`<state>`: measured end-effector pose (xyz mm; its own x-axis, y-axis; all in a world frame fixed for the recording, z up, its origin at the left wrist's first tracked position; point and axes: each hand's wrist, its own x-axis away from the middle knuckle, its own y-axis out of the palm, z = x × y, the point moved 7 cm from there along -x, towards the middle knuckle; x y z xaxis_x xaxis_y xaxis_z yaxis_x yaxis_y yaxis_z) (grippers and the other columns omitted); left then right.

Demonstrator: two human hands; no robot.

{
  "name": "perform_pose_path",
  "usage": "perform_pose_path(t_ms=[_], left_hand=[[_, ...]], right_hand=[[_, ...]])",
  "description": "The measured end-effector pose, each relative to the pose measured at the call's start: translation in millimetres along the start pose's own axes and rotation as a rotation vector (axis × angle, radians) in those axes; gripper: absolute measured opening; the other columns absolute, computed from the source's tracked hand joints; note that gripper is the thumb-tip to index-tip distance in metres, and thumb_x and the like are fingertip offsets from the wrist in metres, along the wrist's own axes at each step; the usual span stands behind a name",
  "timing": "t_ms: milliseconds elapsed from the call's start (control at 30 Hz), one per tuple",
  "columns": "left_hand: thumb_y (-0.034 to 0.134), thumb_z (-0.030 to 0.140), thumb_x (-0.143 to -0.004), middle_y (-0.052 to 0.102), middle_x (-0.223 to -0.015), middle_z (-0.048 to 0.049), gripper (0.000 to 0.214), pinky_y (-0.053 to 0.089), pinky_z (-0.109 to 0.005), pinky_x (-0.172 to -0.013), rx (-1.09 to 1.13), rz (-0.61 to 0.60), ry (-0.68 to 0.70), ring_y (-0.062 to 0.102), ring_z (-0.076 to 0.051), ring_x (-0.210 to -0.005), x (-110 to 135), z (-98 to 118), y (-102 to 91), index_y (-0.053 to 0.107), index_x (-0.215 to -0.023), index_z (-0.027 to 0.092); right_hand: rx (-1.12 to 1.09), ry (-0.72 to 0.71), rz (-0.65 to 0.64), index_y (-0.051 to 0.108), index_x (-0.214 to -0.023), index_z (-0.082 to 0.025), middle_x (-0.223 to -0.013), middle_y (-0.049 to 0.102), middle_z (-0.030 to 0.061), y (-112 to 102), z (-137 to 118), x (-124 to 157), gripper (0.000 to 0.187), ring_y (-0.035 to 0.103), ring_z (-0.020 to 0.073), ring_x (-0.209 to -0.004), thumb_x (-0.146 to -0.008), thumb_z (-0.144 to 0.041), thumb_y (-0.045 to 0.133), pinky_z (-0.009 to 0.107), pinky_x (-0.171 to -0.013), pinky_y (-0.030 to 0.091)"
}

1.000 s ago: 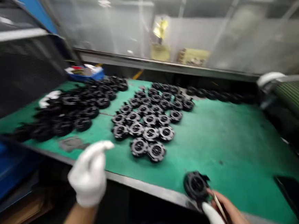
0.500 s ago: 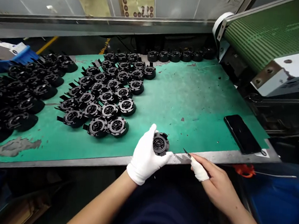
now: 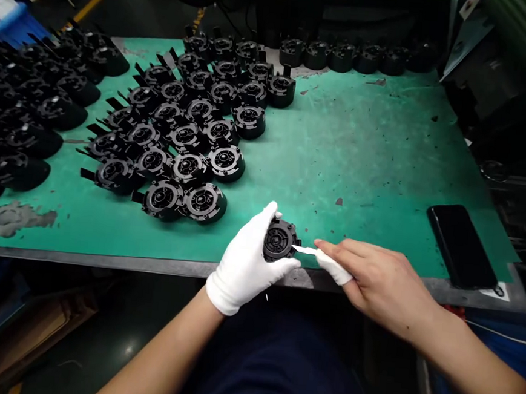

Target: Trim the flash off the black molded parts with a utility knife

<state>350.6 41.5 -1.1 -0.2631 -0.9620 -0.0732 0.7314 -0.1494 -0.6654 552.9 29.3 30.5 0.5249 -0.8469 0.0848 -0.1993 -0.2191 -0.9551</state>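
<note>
My left hand [image 3: 249, 263], in a white glove, is closed around a round black plastic housing [image 3: 279, 239] just above the table's front edge. Ribs and a central hub show on the housing's upturned face. My right hand [image 3: 369, 269] is bare apart from a white cover on the thumb. It pinches a small knife [image 3: 304, 249], whose bright blade reaches the right rim of the housing. Most of the knife's handle is hidden in the fingers.
Several similar black housings [image 3: 187, 167] stand in a group on the green mat [image 3: 362, 150], with more at the left and a row along the back. A black phone [image 3: 464, 246] lies at the right. A blue bin [image 3: 12, 25] stands at the far left.
My right hand has moved left, bringing the knife from beside the housing to its rim. The housing has turned in my left hand. The camera view has tilted downward.
</note>
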Motion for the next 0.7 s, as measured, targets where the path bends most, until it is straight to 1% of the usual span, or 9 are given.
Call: perform_pose_path(t_ms=[100,167,300,400,467,533,567,633,700], left_hand=[[0.083,0.048,-0.074,0.052,-0.148,-0.0114,0.104,0.038,-0.048,-0.122,-0.022,-0.015,0.011,0.049,-0.031,-0.140,-1.3,-0.3,-0.1,0.023,-0.156,0.025],[0.083,0.047,-0.074,0.052,-0.148,-0.0109,0.104,0.038,-0.046,-0.122,-0.030,-0.024,0.006,0.049,-0.030,-0.140,-2.0,-0.9,-3.0,0.023,-0.156,0.025],[0.082,0.051,-0.075,0.052,-0.149,-0.0122,0.103,0.039,-0.046,-0.121,-0.035,-0.023,0.012,0.049,-0.029,-0.141,-1.7,-0.6,-4.7,0.023,-0.156,0.023],[0.081,0.052,-0.076,0.052,-0.149,-0.0131,0.102,0.040,-0.047,-0.120,-0.034,-0.012,0.013,0.050,-0.030,-0.140,0.6,-0.6,-1.4,0.025,-0.155,0.023],[0.082,0.052,-0.075,0.051,-0.151,-0.0136,0.102,0.040,-0.047,-0.120,-0.044,-0.008,0.029,0.049,-0.030,-0.140,1.2,0.1,-0.1,0.026,-0.155,0.022],[0.083,0.050,-0.074,0.048,-0.153,-0.0136,0.105,0.039,-0.047,-0.122,-0.062,-0.023,0.038,0.047,-0.030,-0.142,-1.7,-0.1,-2.8,0.023,-0.156,0.022],[0.084,0.049,-0.074,0.046,-0.155,-0.0128,0.108,0.038,-0.047,-0.122,-0.066,-0.065,0.052,0.045,-0.030,-0.144,-5.0,0.2,-4.7,0.020,-0.157,0.023],[0.083,0.046,-0.076,0.038,-0.161,-0.0090,0.107,0.037,-0.047,-0.123,-0.069,-0.244,0.134,0.040,-0.029,-0.147,-13.1,4.2,-9.0,0.018,-0.159,0.029],[0.075,0.039,-0.085,0.025,-0.167,-0.0024,0.087,0.035,-0.048,-0.124,-0.072,-0.419,0.268,0.031,-0.028,-0.152,-18.9,12.0,-19.7,0.026,-0.156,0.036]], right_hand=[[0.241,0.180,0.025,0.066,-0.133,-0.023,-0.099,0.074,0.0078,-8.5,36.8,1.2,0.048,0.068,0.0258,-0.072,-0.088,-0.017,0.049,0.035,-0.050,0.046],[0.201,0.194,0.066,0.066,-0.131,-0.022,-0.104,0.074,0.0079,-16.4,45.0,4.4,0.044,0.069,0.0253,-0.075,-0.092,-0.021,0.048,0.035,-0.054,0.048],[-0.054,0.001,0.004,0.062,-0.136,-0.023,-0.105,0.073,0.0061,-18.1,7.1,7.4,0.044,0.070,0.0206,-0.085,-0.096,-0.019,0.042,0.032,-0.072,0.053],[0.006,-0.037,-0.048,0.060,-0.137,-0.023,-0.103,0.073,0.0058,-13.6,-15.6,5.7,0.050,0.070,0.0216,-0.087,-0.091,-0.014,0.044,0.032,-0.068,0.052],[0.136,0.010,-0.044,0.060,-0.137,-0.023,-0.099,0.073,0.0061,-12.9,-9.8,2.0,0.052,0.070,0.0230,-0.082,-0.088,-0.014,0.046,0.033,-0.062,0.050],[0.280,0.112,-0.012,0.062,-0.136,-0.022,-0.096,0.073,0.0067,-16.2,10.0,-1.8,0.052,0.069,0.0242,-0.074,-0.086,-0.015,0.048,0.033,-0.053,0.045],[0.323,0.161,0.015,0.063,-0.134,-0.022,-0.097,0.074,0.0072,-19.2,20.6,-3.0,0.051,0.069,0.0250,-0.073,-0.086,-0.015,0.049,0.033,-0.051,0.044],[0.290,0.197,0.071,0.064,-0.132,-0.021,-0.104,0.074,0.0076,-24.2,34.5,-3.8,0.047,0.070,0.0262,-0.079,-0.088,-0.017,0.049,0.034,-0.055,0.048],[0.150,0.166,0.093,0.064,-0.132,-0.022,-0.110,0.074,0.0070,-24.4,36.5,-2.6,0.043,0.071,0.0260,-0.088,-0.092,-0.020,0.047,0.035,-0.067,0.053]])
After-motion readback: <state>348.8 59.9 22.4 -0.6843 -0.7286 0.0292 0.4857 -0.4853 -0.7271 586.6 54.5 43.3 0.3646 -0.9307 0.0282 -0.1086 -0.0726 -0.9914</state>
